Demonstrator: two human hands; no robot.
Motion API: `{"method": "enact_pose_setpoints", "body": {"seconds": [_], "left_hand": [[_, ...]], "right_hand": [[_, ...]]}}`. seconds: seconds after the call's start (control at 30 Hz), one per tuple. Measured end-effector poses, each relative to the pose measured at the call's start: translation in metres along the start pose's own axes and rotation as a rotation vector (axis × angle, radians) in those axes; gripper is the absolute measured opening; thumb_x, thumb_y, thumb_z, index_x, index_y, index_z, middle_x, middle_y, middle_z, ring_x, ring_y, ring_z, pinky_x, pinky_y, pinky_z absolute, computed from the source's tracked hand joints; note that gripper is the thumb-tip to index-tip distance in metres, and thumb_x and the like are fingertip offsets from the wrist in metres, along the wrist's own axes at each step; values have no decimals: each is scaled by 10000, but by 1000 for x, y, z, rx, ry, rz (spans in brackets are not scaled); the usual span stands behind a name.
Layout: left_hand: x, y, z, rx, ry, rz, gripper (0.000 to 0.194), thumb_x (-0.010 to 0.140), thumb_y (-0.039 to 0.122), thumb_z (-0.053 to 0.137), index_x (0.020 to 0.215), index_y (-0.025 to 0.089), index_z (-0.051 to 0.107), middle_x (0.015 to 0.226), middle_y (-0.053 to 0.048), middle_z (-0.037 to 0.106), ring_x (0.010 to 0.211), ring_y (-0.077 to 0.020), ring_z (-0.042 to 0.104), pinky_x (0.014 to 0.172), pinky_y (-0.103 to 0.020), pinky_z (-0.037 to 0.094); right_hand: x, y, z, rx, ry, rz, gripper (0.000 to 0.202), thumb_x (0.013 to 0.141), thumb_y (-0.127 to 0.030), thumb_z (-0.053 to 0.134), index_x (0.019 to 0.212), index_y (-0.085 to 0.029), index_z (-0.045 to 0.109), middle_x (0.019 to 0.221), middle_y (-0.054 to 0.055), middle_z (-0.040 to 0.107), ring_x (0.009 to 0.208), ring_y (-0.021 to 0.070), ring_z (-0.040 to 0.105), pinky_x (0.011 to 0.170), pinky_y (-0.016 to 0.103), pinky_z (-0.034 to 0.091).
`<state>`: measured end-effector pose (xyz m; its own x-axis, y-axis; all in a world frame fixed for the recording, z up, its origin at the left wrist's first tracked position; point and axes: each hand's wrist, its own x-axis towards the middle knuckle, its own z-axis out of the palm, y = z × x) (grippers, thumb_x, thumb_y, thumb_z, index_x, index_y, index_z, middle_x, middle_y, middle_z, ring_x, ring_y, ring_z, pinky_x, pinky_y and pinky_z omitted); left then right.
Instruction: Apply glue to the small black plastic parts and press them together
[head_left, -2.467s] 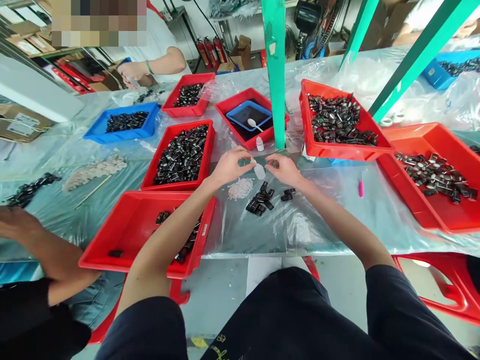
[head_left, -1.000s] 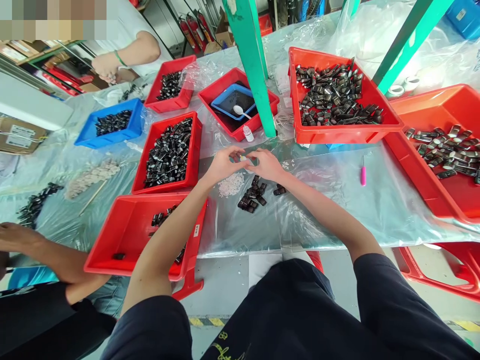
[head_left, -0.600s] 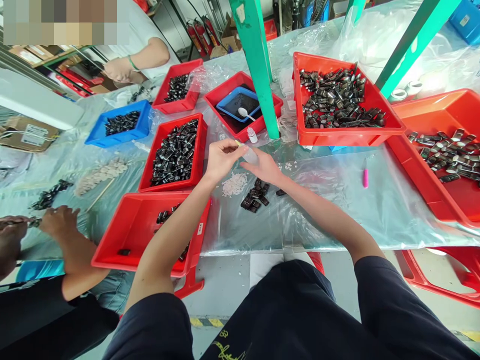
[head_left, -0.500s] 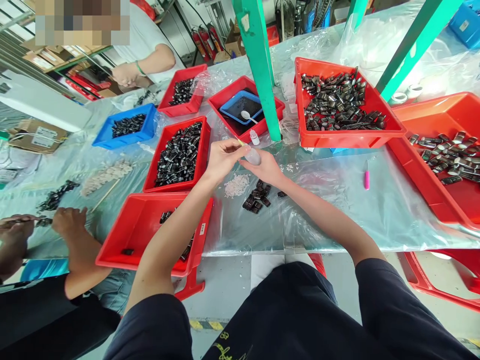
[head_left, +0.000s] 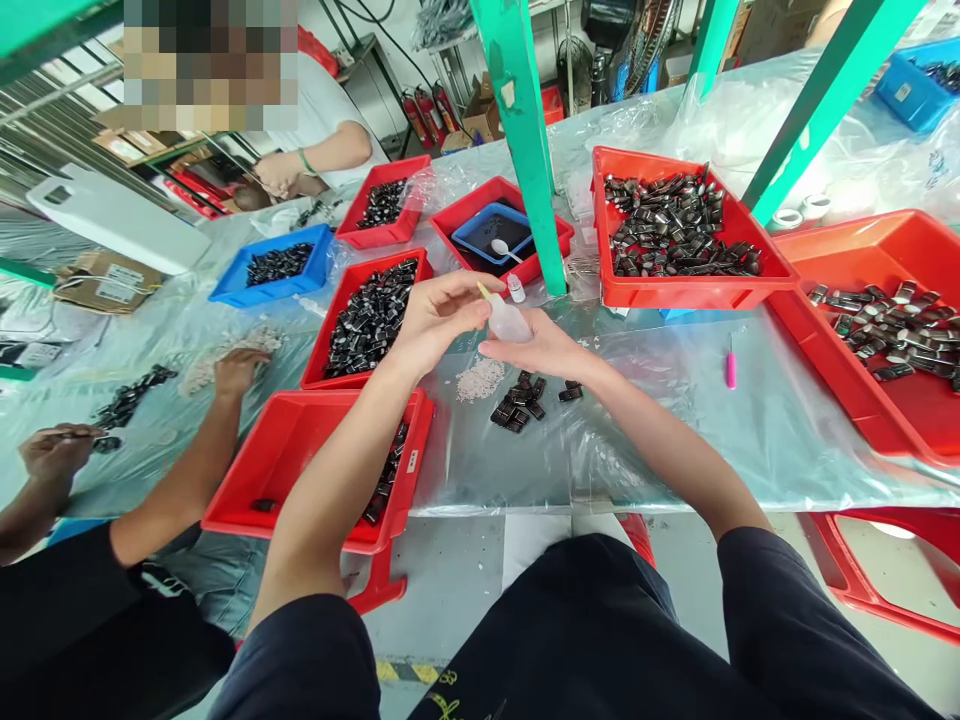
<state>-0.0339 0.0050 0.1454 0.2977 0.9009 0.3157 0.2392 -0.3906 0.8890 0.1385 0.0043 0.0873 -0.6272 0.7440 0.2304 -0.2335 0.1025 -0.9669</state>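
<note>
A small translucent squeeze bottle (head_left: 510, 322) with a yellow tip is held tilted above the table. My right hand (head_left: 544, 345) is wrapped around the bottle's body from the right. At the bottle's neck, my left hand (head_left: 442, 318) closes its thumb and index finger about the yellow tip. Below the hands lie a pile of tiny whitish pieces (head_left: 480, 380) and a cluster of dark glossy pieces (head_left: 517, 402). A few more dark pieces (head_left: 571, 391) sit under my right forearm. Just behind the bottle stands a small white dropper bottle (head_left: 515, 288).
Red trays (head_left: 697, 292) of dark pieces stand around. A blue tray with a white spoon (head_left: 504, 250) sits inside a red one. A green post (head_left: 536, 170) rises ahead. A pink-handled tool (head_left: 730, 370) lies right. A co-worker's hand (head_left: 241, 370) is at left.
The view has shifted slightly, and more of the squeeze bottle and its yellow tip now shows. At left, the co-worker's hand has reached forward to the pale pile.
</note>
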Motion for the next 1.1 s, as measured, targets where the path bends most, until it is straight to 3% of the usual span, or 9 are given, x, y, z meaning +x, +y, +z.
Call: {"method": "enact_pose_setpoints", "body": {"seconds": [0.1, 0.2, 0.43, 0.57, 0.67, 0.77, 0.93, 1.1], "left_hand": [[-4, -1, 6, 38, 120, 55, 410, 759, 620, 824, 815, 217, 775, 738, -28, 702, 590, -111, 583, 553, -265, 480], [-6, 1, 10, 87, 172, 86, 415, 736, 605, 851, 732, 205, 740, 693, -24, 695, 578, -112, 578, 556, -274, 481], [-9, 15, 7, 145, 106, 104, 463, 731, 652, 830, 684, 207, 712, 716, -49, 726, 625, -158, 634, 581, -312, 508], [-10, 16, 13, 217, 156, 130, 473, 786, 652, 782, 703, 198, 677, 692, -29, 670, 607, -131, 569, 558, -286, 444], [-12, 13, 18, 281, 144, 125, 574, 815, 665, 744, 569, 189, 538, 539, 17, 469, 515, -92, 394, 491, -268, 309], [-16, 12, 22, 254, 41, 104, 694, 848, 697, 682, 476, 186, 394, 474, 32, 312, 474, -81, 281, 467, -280, 234], [-32, 19, 26, 219, -117, 105, 700, 887, 668, 646, 447, 181, 401, 442, 28, 333, 435, -73, 251, 430, -281, 197], [-47, 28, 31, 253, -201, 159, 700, 902, 589, 674, 469, 180, 305, 440, 42, 284, 435, -68, 215, 430, -292, 153]], "right_hand": [[1, -6, 6, -175, 186, -51, 349, 857, -409, 752, 756, -202, 489, 650, -72, 374, 601, 76, 324, 536, 245, 248], [0, -11, 10, -297, 280, -53, 285, 854, -328, 704, 742, -201, 475, 672, -61, 399, 626, 82, 345, 564, 251, 264], [-7, -20, 9, -213, 109, 3, 312, 839, -307, 641, 687, -225, 381, 630, -69, 374, 589, 82, 337, 553, 251, 265], [-7, -19, 13, -284, 223, -14, 293, 828, -299, 641, 685, -220, 398, 644, -61, 386, 606, 87, 340, 563, 255, 264], [-9, -17, 18, -342, 294, -6, 285, 811, -302, 662, 681, -212, 425, 641, -56, 400, 616, 91, 333, 563, 255, 261], [-18, -17, 19, -285, 182, 46, 348, 806, -326, 682, 645, -214, 394, 600, -64, 372, 580, 79, 315, 530, 246, 233], [-35, -21, 13, -143, -169, 108, 366, 834, -375, 688, 624, -199, 446, 543, -73, 414, 505, 61, 369, 471, 215, 253], [-45, -14, 7, -16, -409, 150, 327, 849, -397, 709, 674, -169, 553, 552, -61, 507, 477, 53, 436, 435, 185, 325]]}}
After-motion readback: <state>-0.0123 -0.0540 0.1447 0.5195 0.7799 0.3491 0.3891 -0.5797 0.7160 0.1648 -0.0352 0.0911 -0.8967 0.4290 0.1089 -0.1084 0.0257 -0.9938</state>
